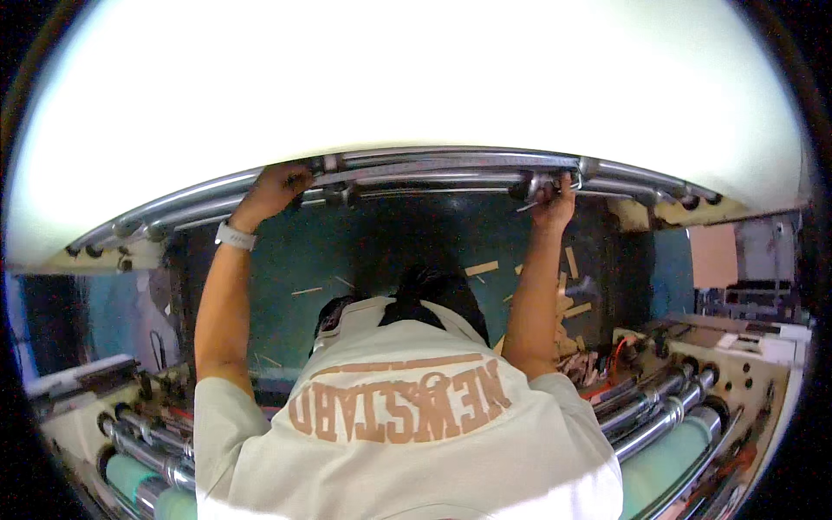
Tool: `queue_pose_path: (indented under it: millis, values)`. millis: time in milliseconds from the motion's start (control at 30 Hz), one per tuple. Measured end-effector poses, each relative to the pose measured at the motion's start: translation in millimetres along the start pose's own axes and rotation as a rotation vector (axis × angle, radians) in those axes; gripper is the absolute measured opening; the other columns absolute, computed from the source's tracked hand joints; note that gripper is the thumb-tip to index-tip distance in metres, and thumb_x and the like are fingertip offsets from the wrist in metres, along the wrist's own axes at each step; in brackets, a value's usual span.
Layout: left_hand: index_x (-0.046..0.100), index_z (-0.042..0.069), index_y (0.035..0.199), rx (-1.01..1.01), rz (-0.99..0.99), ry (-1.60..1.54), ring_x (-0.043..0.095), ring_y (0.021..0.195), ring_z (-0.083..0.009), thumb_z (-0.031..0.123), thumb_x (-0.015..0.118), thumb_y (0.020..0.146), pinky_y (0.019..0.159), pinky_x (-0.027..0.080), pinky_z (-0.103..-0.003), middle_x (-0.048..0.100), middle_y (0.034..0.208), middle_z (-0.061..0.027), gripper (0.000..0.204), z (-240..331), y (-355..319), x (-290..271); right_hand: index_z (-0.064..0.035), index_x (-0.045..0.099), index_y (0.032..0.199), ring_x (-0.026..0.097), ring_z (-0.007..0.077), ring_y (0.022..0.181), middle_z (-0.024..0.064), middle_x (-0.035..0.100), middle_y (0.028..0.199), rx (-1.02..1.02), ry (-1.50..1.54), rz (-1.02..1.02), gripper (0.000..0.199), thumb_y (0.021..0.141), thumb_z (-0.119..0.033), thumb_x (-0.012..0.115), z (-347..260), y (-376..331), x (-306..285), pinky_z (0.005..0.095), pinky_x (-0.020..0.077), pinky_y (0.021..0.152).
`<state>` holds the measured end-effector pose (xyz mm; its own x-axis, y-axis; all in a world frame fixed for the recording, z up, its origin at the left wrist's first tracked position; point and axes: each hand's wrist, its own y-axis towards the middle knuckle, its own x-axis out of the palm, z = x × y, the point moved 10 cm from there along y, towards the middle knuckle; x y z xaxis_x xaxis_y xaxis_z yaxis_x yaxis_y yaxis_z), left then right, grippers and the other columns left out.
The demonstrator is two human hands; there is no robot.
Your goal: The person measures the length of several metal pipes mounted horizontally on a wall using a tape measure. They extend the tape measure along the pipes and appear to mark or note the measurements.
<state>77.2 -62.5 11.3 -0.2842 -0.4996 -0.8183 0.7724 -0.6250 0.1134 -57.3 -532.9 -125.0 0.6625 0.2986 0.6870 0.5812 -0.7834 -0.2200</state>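
A thin pale strip that looks like a tape measure's blade (433,165) stretches along the metal shafts (451,182) between my two hands. My left hand (282,189), with a light watch band on its wrist, is closed at the blade's left end against the shafts. At the other end my right hand (553,206) has its fingers curled up around a small object with a shiny edge, likely the tape's case, beside a collar (530,187) on the lower shaft. The fingers partly hide what they grip.
A large white machine surface (416,78) rises beyond the shafts. Pale scraps (568,299) litter the dark green floor (303,251). Behind me stands more machinery, with shiny rollers (663,403) and green-covered rollers (654,455) at right and left.
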Motion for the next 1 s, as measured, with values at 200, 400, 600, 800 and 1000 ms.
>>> queue_pose_path:
  millis: [200, 400, 600, 800, 1000]
  values:
    - [0.061, 0.004, 0.086, -0.012, 0.022, -0.052, 0.058, 0.073, -0.0234, 0.018, 0.06, 0.079, 0.065, 0.045, -0.032, 0.061, 0.08, -0.0127, 0.016, 4.6, 11.1, 22.9, -0.0146, 0.049, 0.077, 0.034, 0.0052, 0.042, -0.0043, 0.044, 0.059, -0.332, -0.21, 0.068, 0.012, 0.08, -0.014, 0.06, -73.0, 15.8, -14.1, 0.0211, 0.0233, 0.033]
    - [0.061, 0.004, 0.084, 0.008, 0.004, 0.064, 0.058, 0.072, -0.0256, 0.016, 0.061, 0.077, 0.064, 0.045, -0.033, 0.061, 0.079, -0.0128, 0.014, 9.4, 12.2, 24.0, -0.0111, 0.051, 0.072, 0.035, 0.0055, 0.041, -0.0038, 0.044, 0.055, -0.438, -0.323, -0.042, 0.013, 0.079, -0.011, 0.062, -83.5, 30.0, -6.1, 0.0204, 0.0258, 0.036]
    - [0.062, 0.005, 0.083, 0.077, 0.138, 0.183, 0.058, 0.067, -0.0274, 0.014, 0.06, 0.076, 0.06, 0.045, -0.034, 0.06, 0.075, -0.0143, 0.011, 13.8, 7.5, 12.3, -0.0114, 0.05, 0.073, 0.037, 0.0054, 0.044, -0.0039, 0.045, 0.057, -0.454, -0.306, -0.064, 0.012, 0.08, -0.01, 0.061, -76.8, 42.8, -11.9, 0.0202, 0.0315, 0.038]
    - [0.062, 0.007, 0.08, -0.077, 0.133, 0.228, 0.058, 0.067, -0.0334, 0.022, 0.057, 0.078, 0.058, 0.045, -0.038, 0.06, 0.072, -0.0161, 0.016, 2.9, 7.5, 16.9, -0.0111, 0.05, 0.075, 0.042, 0.0071, 0.045, -0.003, 0.047, 0.058, -0.456, -0.319, -0.083, 0.011, 0.08, -0.009, 0.06, -79.5, 40.1, -10.3, 0.0211, 0.0346, 0.038]
    - [0.063, 0.009, 0.084, -0.022, 0.149, 0.23, 0.058, 0.068, -0.0324, 0.024, 0.058, 0.078, 0.058, 0.044, -0.038, 0.06, 0.073, -0.0148, 0.017, 8.4, 5.3, 16.1, -0.0113, 0.051, 0.075, 0.044, 0.0075, 0.046, -0.0011, 0.051, 0.063, -0.462, -0.321, -0.088, 0.011, 0.08, -0.011, 0.06, -79.4, 37.1, -7.8, 0.0202, 0.0347, 0.039]
